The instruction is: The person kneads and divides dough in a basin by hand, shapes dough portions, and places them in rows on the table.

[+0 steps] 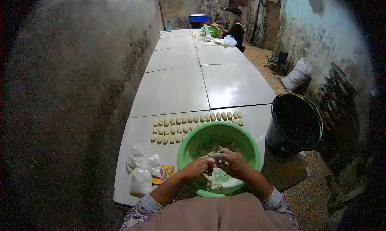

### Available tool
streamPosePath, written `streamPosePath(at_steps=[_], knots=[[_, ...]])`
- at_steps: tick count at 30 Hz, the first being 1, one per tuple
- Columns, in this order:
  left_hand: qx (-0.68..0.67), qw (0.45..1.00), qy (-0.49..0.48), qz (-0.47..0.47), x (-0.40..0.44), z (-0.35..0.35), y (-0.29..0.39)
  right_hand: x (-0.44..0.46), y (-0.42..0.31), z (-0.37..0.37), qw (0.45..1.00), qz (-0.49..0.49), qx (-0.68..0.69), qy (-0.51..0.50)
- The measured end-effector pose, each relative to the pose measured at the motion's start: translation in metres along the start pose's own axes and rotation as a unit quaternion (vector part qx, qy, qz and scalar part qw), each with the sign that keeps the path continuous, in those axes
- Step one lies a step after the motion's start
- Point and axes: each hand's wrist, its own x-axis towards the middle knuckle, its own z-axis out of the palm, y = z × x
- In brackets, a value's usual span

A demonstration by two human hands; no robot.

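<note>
Both hands are over a large green basin (185, 150) holding pale dough and loose flour. My left hand (198, 168) is closed on a small piece of dough (211, 161) at its fingertips. My right hand (232, 162) is close beside it, with its fingers curled over toward the same spot; what lies beneath them is partly hidden. Some dough (217, 185) is smeared on the basin floor. Behind the basin, small oblong dough pieces (173, 129) lie in rows on the white table (169, 90).
To the left are plastic bags of white powder (140, 180) and a yellow packet (163, 174). A dark bucket (295, 122) stands at right. At the table's far end, another person (235, 27) works near a green basin (210, 31). A white sack (296, 75) leans by the wall.
</note>
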Motion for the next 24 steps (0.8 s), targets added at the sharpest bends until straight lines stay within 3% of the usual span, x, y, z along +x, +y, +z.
streamPosePath(at_steps=[2,4,8,10,14,18,20,22,24], knots=[[-0.032,0.998,-0.033,0.042,-0.006,0.0,0.015,0.0,0.004,0.004,0.999,-0.024,-0.03,0.025],[-0.056,0.997,-0.019,-0.052,-0.014,0.003,0.035,0.001,0.011,0.008,0.997,-0.039,0.057,0.044],[-0.125,0.988,-0.08,0.047,-0.005,-0.002,0.009,0.001,0.013,0.009,0.997,-0.051,0.018,0.05],[-0.096,0.993,-0.061,0.044,-0.001,-0.006,-0.007,0.003,-0.005,-0.001,0.995,0.023,0.099,0.018],[-0.017,0.999,-0.035,0.036,-0.007,-0.003,0.011,0.001,0.016,0.01,0.987,-0.002,0.159,0.021],[-0.03,0.996,-0.072,0.041,-0.005,-0.003,0.01,-0.001,0.021,0.012,0.99,-0.009,0.137,0.012],[-0.059,0.995,-0.057,-0.058,-0.008,0.002,0.025,0.0,0.012,0.001,0.989,0.009,0.147,0.003],[-0.061,0.996,-0.05,-0.037,-0.006,0.001,0.016,0.0,0.015,0.002,0.987,0.019,0.159,0.004],[-0.017,0.995,-0.089,0.039,-0.004,-0.001,0.014,-0.001,0.015,0.002,0.996,-0.011,0.082,-0.015]])
